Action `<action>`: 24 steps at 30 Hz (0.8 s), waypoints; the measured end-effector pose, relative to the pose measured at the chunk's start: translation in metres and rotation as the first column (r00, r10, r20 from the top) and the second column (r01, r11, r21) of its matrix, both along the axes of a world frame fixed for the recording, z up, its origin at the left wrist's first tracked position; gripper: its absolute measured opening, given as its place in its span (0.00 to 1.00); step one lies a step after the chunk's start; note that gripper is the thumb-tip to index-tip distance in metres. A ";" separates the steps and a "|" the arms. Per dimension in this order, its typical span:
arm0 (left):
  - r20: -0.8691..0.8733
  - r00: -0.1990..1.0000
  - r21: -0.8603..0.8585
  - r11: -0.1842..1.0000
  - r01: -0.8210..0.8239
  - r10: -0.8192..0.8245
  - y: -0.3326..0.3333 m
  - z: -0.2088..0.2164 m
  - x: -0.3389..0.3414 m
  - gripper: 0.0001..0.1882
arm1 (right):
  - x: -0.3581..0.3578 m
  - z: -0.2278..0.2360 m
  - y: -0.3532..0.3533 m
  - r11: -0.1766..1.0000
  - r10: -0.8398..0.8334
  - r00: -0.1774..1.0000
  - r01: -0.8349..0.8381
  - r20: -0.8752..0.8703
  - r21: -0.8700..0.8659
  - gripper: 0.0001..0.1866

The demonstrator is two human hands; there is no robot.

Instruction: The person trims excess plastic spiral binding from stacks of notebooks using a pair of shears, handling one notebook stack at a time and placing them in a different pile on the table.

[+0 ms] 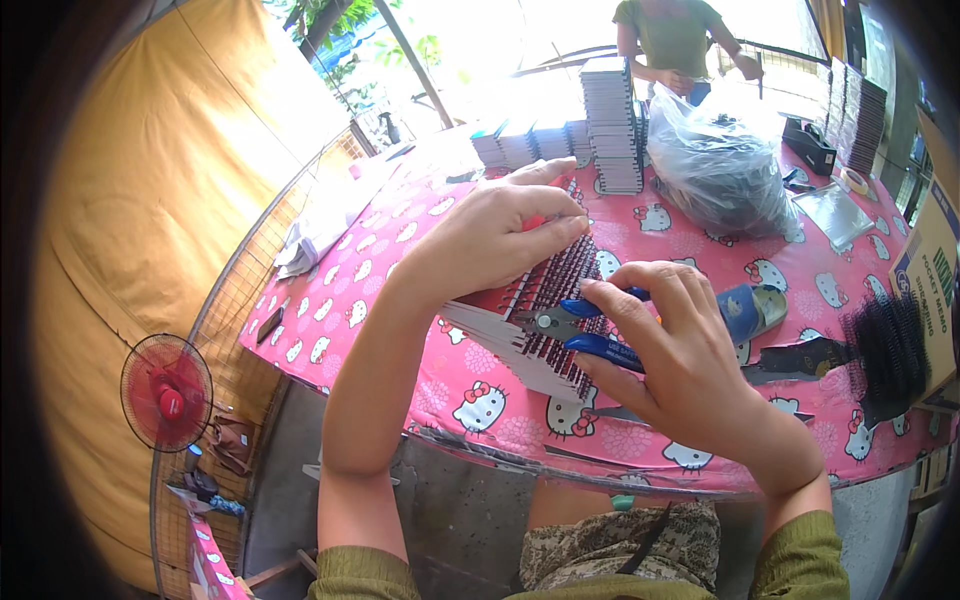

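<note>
Two hands work close together over the near edge of the pink table [400,260]. My left hand [490,235] lies flat on top of a spiral notebook [500,335], fingers closed down on the cover and the thumb stretched away toward the far side; I judge it presses so the pages do not slide while the wire is handled. The notebook rests tilted on the tablecloth, its white page edges fanned toward my body, and the dark wire binding [560,300] runs along its right side, between both hands.

My right hand [670,360] grips small blue-handled pliers [585,330], fingers wrapped around both handles. The metal nose points left and meets the binding near its lower end. Whether the nose is fully closed on a wire loop, I cannot tell.

Room is tight on the near side: the notebook sits just beside the table edge, and beyond it is only the floor. To the right lies a roll of tape [752,310] near my knuckles, and further right a bundle of dark wire combs [885,345] beside a cardboard box [935,290]. Far behind stand stacks of finished notebooks [610,125] and a filled plastic bag [720,165], well apart from my hands. Another person [670,40] stands at the far side. The left part of the table has more open cloth.
</note>
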State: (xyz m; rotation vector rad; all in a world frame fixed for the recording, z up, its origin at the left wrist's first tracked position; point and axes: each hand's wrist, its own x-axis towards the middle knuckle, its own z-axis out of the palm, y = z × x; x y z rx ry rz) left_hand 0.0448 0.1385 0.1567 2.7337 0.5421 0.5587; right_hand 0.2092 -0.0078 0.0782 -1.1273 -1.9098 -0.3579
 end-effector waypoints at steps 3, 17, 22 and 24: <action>-0.013 0.999 -0.008 0.999 -0.032 0.032 -0.002 0.001 0.002 0.14 | 0.003 0.002 0.006 0.971 0.136 0.977 -0.165 -0.167 -0.176 0.21; 0.067 0.998 -0.152 0.988 0.015 -0.005 -0.011 0.003 0.005 0.10 | 0.015 0.011 -0.010 0.995 -0.034 0.999 0.033 -0.004 -0.089 0.26; 0.114 0.993 -0.052 0.998 -0.034 0.040 -0.014 0.005 -0.001 0.10 | 0.018 0.000 -0.009 0.990 0.057 0.995 -0.066 -0.082 -0.124 0.26; 0.136 0.989 -0.063 0.997 -0.044 0.052 -0.017 0.006 0.000 0.10 | 0.016 -0.005 -0.005 0.991 0.081 0.989 -0.093 -0.126 -0.095 0.25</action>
